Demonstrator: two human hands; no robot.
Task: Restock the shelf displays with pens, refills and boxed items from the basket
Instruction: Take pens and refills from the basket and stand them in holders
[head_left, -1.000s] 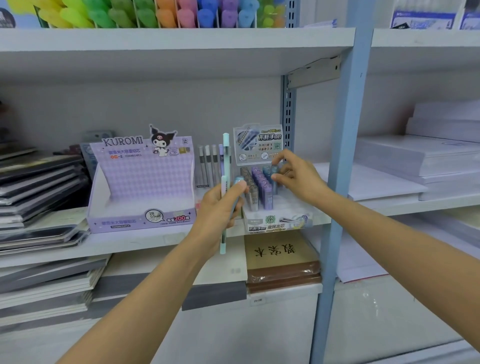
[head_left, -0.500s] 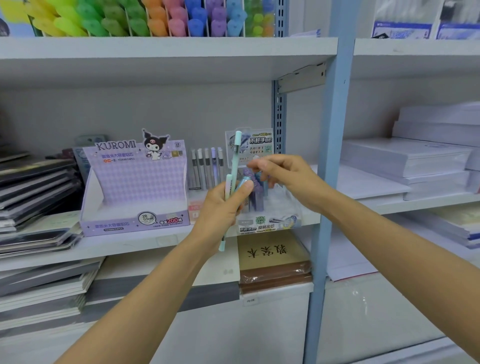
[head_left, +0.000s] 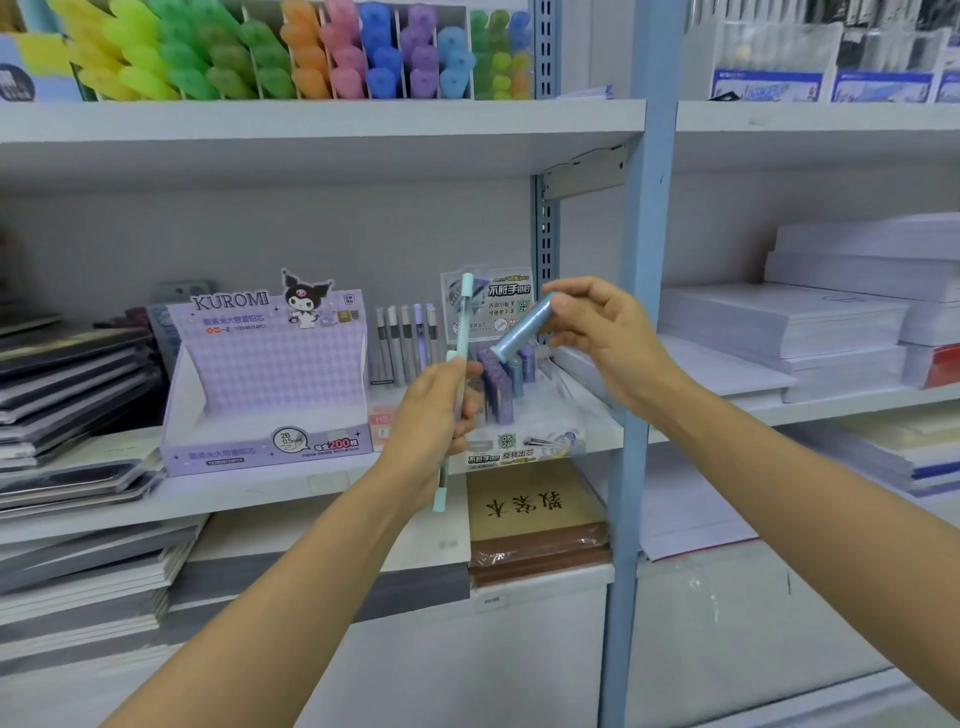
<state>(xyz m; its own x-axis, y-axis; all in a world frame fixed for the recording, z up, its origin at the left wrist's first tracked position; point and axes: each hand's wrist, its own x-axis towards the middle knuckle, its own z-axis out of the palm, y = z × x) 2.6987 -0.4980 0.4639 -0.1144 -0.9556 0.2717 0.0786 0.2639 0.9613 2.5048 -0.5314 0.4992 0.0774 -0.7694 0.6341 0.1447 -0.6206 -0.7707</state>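
Right, both hands are up at the middle shelf (head_left: 249, 493). The left hand (head_left: 434, 415) has its fingers wrapped round the mint-green pens (head_left: 464, 322), which stand nearly upright. The right hand (head_left: 613, 338) pinches a blue refill tube (head_left: 522, 327) by its upper end, the tube tilted down to the left, hanging just above the clear display tray (head_left: 566, 410) where purple and blue tubes (head_left: 496, 387) stand in rows. The Kuromi box (head_left: 270, 374) sits to the left on the same shelf.

Kuromi box (head_left: 270, 379) left of refill display (head_left: 519, 415)
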